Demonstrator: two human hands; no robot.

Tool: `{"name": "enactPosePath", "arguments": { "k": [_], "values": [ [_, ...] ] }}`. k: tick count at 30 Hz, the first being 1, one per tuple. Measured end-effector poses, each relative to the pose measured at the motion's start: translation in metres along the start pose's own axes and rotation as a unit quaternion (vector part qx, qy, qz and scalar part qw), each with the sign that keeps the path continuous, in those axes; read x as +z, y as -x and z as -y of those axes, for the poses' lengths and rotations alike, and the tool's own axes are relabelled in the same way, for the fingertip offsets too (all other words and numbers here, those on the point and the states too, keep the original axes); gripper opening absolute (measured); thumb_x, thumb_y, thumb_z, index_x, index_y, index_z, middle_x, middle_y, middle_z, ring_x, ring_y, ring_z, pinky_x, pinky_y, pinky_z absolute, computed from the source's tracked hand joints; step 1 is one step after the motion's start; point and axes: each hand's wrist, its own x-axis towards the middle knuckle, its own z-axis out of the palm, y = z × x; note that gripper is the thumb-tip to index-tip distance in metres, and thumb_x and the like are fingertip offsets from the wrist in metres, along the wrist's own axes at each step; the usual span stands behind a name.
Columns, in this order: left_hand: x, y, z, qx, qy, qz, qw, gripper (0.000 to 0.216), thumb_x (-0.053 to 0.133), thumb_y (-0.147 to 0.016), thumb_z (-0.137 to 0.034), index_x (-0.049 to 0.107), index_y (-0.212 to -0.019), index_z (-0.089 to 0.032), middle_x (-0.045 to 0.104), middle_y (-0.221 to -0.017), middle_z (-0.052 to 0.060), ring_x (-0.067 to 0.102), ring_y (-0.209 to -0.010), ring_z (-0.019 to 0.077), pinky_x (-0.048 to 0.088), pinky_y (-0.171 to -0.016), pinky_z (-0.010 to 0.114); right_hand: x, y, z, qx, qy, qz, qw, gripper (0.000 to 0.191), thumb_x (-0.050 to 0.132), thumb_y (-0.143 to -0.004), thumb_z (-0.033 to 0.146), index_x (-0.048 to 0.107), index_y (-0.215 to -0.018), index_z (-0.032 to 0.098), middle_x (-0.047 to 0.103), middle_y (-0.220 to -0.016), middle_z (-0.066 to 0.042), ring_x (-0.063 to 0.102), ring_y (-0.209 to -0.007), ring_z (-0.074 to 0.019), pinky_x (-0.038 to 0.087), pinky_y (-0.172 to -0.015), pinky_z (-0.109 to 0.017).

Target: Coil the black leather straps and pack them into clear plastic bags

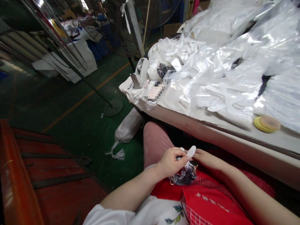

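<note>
My left hand [172,162] and my right hand [203,157] meet over my lap, below the table edge. Both are closed in a pinch on a small white plastic piece [191,151] that stands up between the fingertips. Under the hands hangs a small clear bag of dark patterned fabric [185,175], resting on my red apron [211,200]. The left fingers also touch the top of that bag.
A table [211,125] on the right carries heaps of clear plastic bags [234,72], white plastic pieces [173,51], a tape dispenser [140,73] and a yellow round pad [267,123]. A white sack [127,128] lies on the green floor. Red pallet [47,175] at left. A fan stand [113,107] stands beyond.
</note>
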Motion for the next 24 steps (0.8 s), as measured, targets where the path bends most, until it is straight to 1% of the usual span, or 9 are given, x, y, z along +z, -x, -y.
{"name": "enactPosePath", "arguments": {
  "k": [2, 6, 9, 12, 16, 19, 21, 22, 24],
  "values": [
    [0.000, 0.002, -0.001, 0.011, -0.002, -0.022, 1.000, 0.023, 0.060, -0.087, -0.030, 0.073, -0.078, -0.013, 0.068, -0.080, 0.007, 0.062, -0.075, 0.0156, 0.047, -0.073, 0.026, 0.007, -0.001, -0.002, -0.014, -0.020, -0.004, 1.000, 0.053, 0.073, -0.062, 0.066, 0.067, -0.064, 0.013, 0.063, -0.060, -0.002, 0.051, -0.055, -0.0136, 0.044, -0.059, -0.028],
    [0.000, 0.003, -0.002, -0.021, -0.031, -0.083, 0.996, 0.020, 0.062, -0.084, -0.029, 0.071, -0.074, -0.014, 0.064, -0.091, 0.009, 0.061, -0.088, 0.0176, 0.047, -0.083, 0.027, 0.012, 0.009, 0.001, -0.049, -0.037, -0.057, 0.996, 0.047, 0.070, -0.071, 0.061, 0.070, -0.071, 0.014, 0.067, -0.070, -0.004, 0.056, -0.065, -0.0168, 0.046, -0.067, -0.030],
    [0.001, 0.001, 0.001, -0.056, -0.052, -0.073, 0.994, 0.025, 0.059, -0.087, -0.029, 0.066, -0.067, -0.015, 0.063, -0.078, 0.005, 0.059, -0.077, 0.0152, 0.045, -0.073, 0.026, 0.013, 0.018, 0.006, -0.073, -0.021, -0.101, 0.992, 0.039, 0.068, -0.076, 0.055, 0.070, -0.072, 0.016, 0.068, -0.070, -0.003, 0.059, -0.068, -0.0191, 0.048, -0.069, -0.031],
    [0.005, -0.001, 0.003, -0.056, -0.061, -0.075, 0.994, 0.032, 0.056, -0.089, -0.034, 0.065, -0.065, -0.015, 0.061, -0.068, 0.002, 0.055, -0.065, 0.0127, 0.040, -0.063, 0.024, 0.014, 0.024, 0.010, -0.090, -0.009, -0.122, 0.988, 0.039, 0.068, -0.077, 0.054, 0.069, -0.068, 0.017, 0.067, -0.066, -0.003, 0.061, -0.066, -0.0204, 0.050, -0.065, -0.030],
    [0.010, -0.002, 0.001, -0.048, -0.064, -0.095, 0.992, 0.035, 0.059, -0.087, -0.040, 0.066, -0.064, -0.015, 0.060, -0.064, 0.001, 0.052, -0.061, 0.0115, 0.036, -0.058, 0.024, 0.012, 0.024, 0.010, -0.113, -0.003, -0.155, 0.981, 0.037, 0.067, -0.079, 0.054, 0.071, -0.080, 0.017, 0.072, -0.074, -0.005, 0.065, -0.067, -0.0207, 0.054, -0.064, -0.028],
    [0.012, -0.002, 0.000, -0.044, -0.062, -0.118, 0.990, 0.039, 0.059, -0.087, -0.042, 0.066, -0.061, -0.014, 0.059, -0.062, 0.001, 0.051, -0.059, 0.0111, 0.035, -0.057, 0.024, 0.012, 0.025, 0.004, -0.155, 0.052, -0.176, 0.971, 0.033, 0.062, -0.086, 0.050, 0.071, -0.084, 0.018, 0.074, -0.077, -0.006, 0.067, -0.067, -0.0198, 0.055, -0.063, -0.027],
    [0.013, -0.003, 0.001, -0.041, -0.061, -0.127, 0.989, 0.039, 0.058, -0.087, -0.042, 0.066, -0.060, -0.014, 0.058, -0.060, 0.001, 0.051, -0.059, 0.0111, 0.034, -0.057, 0.024, 0.012, 0.027, -0.001, -0.204, 0.129, -0.199, 0.950, 0.029, 0.056, -0.092, 0.044, 0.071, -0.087, 0.020, 0.075, -0.079, -0.005, 0.069, -0.069, -0.0192, 0.056, -0.065, -0.026],
    [0.013, -0.004, 0.002, -0.039, -0.060, -0.129, 0.989, 0.039, 0.058, -0.087, -0.041, 0.066, -0.059, -0.015, 0.058, -0.060, 0.001, 0.050, -0.058, 0.0110, 0.034, -0.056, 0.024, 0.013, 0.028, -0.002, -0.236, 0.183, -0.214, 0.930, 0.027, 0.054, -0.094, 0.041, 0.071, -0.090, 0.020, 0.075, -0.082, -0.005, 0.070, -0.071, -0.0189, 0.056, -0.067, -0.026],
    [0.014, -0.006, 0.004, -0.035, -0.061, -0.127, 0.989, 0.035, 0.058, -0.085, -0.035, 0.064, -0.057, -0.015, 0.056, -0.059, 0.000, 0.050, -0.059, 0.0108, 0.034, -0.057, 0.024, 0.014, 0.032, -0.004, -0.308, 0.313, -0.239, 0.866, 0.023, 0.052, -0.096, 0.032, 0.071, -0.096, 0.019, 0.076, -0.086, -0.006, 0.071, -0.074, -0.0190, 0.054, -0.070, -0.027]
  ]
}}
